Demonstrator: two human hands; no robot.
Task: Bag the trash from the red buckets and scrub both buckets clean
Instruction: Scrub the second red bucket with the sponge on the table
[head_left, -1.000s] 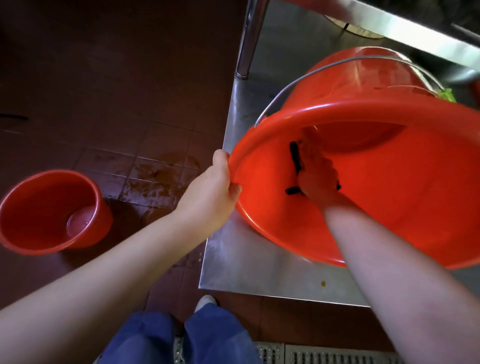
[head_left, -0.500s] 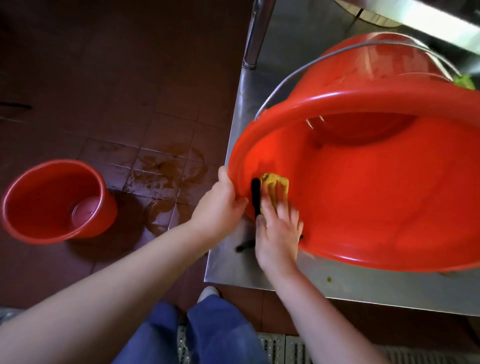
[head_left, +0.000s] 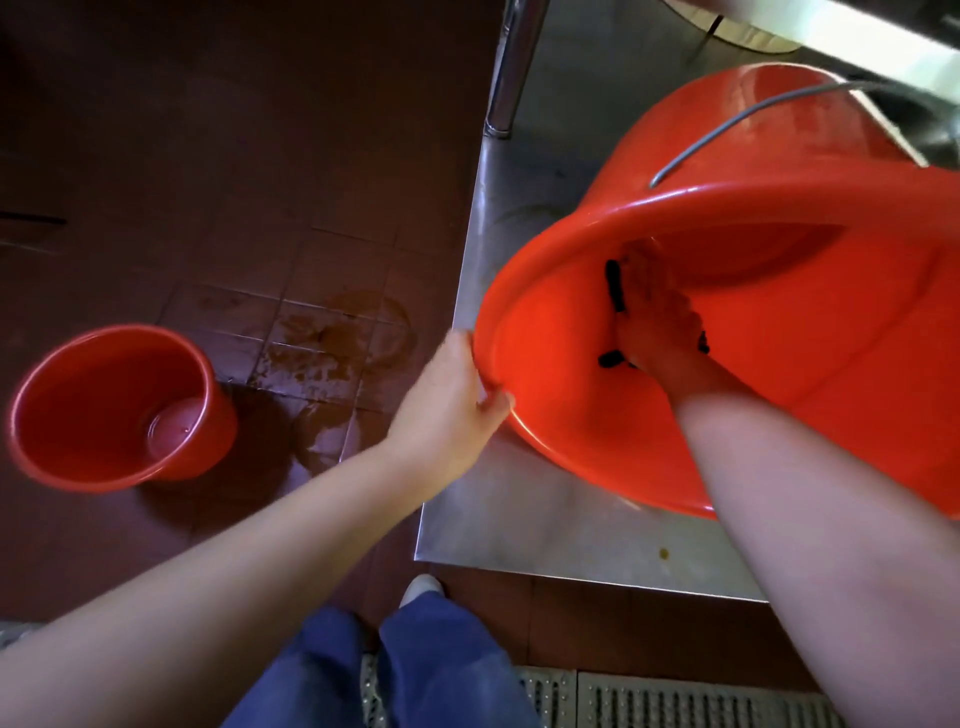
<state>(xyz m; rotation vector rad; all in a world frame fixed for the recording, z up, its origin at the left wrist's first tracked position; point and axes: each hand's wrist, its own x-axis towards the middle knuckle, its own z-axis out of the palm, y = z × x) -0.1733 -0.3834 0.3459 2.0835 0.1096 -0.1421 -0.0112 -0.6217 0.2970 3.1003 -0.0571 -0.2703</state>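
Head view: right hand (head_left: 655, 332) has gone from the rim, beside the left hand (head_left: 453, 397), back deep into the tilted bucket (head_left: 789, 395). It presses the scrub pad (head_left: 614, 292) to the wall; finger curl is blurred, can't tell. Left hand's fingers clamp the rim. Still mid-scrub; floor bucket (head_left: 72, 415), well left of that grip, probably comes next.

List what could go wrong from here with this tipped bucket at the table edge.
1. The large red plastic bucket lies tipped at the edge of the stainless steel table. The left hand grips its rim, so a hard push from the right hand, which holds the dark scrubber, might slide it off.
2. The brown tiled floor is wet near the feet, so a slip is possible.
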